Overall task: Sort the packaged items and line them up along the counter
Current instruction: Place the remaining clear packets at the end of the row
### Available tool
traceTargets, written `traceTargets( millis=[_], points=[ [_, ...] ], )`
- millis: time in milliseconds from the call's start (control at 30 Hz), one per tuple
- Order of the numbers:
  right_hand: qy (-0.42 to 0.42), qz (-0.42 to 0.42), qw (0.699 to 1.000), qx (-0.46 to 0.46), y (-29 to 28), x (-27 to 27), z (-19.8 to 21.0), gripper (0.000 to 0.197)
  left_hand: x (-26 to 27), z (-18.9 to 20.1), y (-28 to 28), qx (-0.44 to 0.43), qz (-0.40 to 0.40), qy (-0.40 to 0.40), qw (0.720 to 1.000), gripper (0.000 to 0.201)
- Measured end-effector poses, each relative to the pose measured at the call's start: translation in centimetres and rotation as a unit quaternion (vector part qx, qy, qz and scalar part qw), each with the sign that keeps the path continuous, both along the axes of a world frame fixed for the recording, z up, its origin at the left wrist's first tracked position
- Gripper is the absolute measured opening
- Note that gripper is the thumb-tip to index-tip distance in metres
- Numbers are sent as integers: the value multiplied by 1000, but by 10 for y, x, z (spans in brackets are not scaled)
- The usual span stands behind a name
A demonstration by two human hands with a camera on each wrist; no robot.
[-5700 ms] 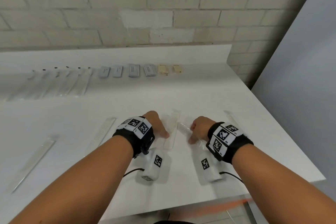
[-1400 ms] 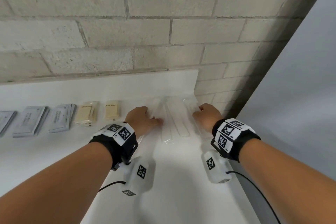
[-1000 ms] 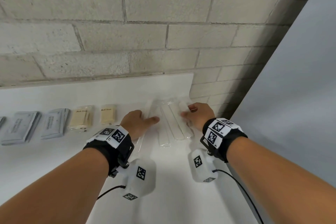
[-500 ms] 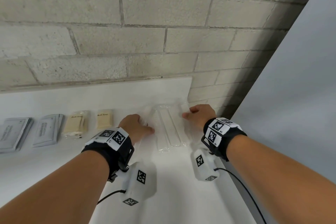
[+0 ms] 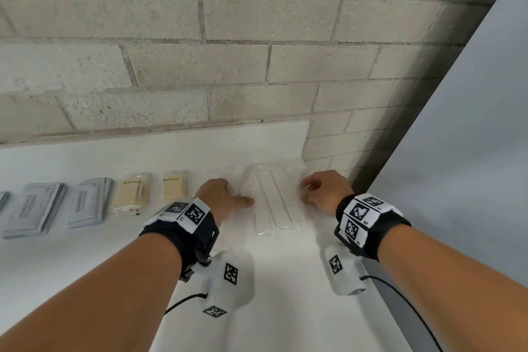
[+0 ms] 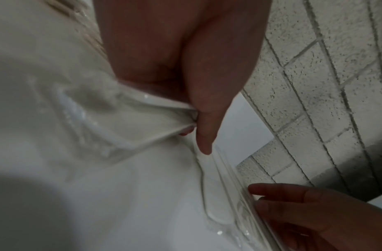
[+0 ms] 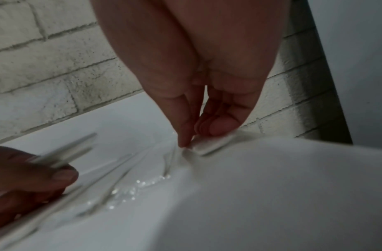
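Several white combs in clear wrappers (image 5: 271, 197) lie side by side on the white counter (image 5: 257, 308) at its far right end, against the back. My left hand (image 5: 243, 198) is at their left edge and pinches the leftmost comb package (image 6: 143, 129) between thumb and fingers. My right hand (image 5: 307, 186) is at their right edge, with thumb and fingertips pinching the end of the rightmost comb package (image 7: 209, 144). Both packages sit low on or against the counter.
Left of the combs runs a row along the back: two tan bath soap packs (image 5: 174, 186) (image 5: 131, 190), then grey packets (image 5: 87, 203) (image 5: 31, 208). A brick wall (image 5: 257, 80) stands behind. The counter ends just right of my right hand, beside a grey panel (image 5: 471, 151).
Both hands brought comb packages from the counter's front to the back right corner. In the last second the right hand shifted to the right edge, and the combs settled closer together.
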State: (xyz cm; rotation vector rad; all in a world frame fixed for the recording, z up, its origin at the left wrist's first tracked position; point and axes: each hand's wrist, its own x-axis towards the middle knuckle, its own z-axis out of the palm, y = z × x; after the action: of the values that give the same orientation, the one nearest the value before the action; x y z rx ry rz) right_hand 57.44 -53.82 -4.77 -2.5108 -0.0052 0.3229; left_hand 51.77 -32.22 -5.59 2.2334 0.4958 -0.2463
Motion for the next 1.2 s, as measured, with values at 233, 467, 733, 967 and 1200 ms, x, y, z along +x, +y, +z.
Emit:
traceTargets(
  millis=[233,467,733,967,1200],
  points=[
    [-31,-37,999,14,11,-2,10,28,-2,5,-4,51,-10,2,999,58],
    [11,31,996,-81,31,-24,17,44,0,8,-3,47,-10,27,998,50],
    [-7,19,999,-48,37,-22,27,27,-1,13,2,-36,32,43,998,75],
    [-11,3,993,-117,31,-21,20,21,-2,20,-6,-148,102,23,983,32],
    [-18,120,985,-119,48,-29,23,18,1,18,-7,-74,79,4,994,21]
  ],
)
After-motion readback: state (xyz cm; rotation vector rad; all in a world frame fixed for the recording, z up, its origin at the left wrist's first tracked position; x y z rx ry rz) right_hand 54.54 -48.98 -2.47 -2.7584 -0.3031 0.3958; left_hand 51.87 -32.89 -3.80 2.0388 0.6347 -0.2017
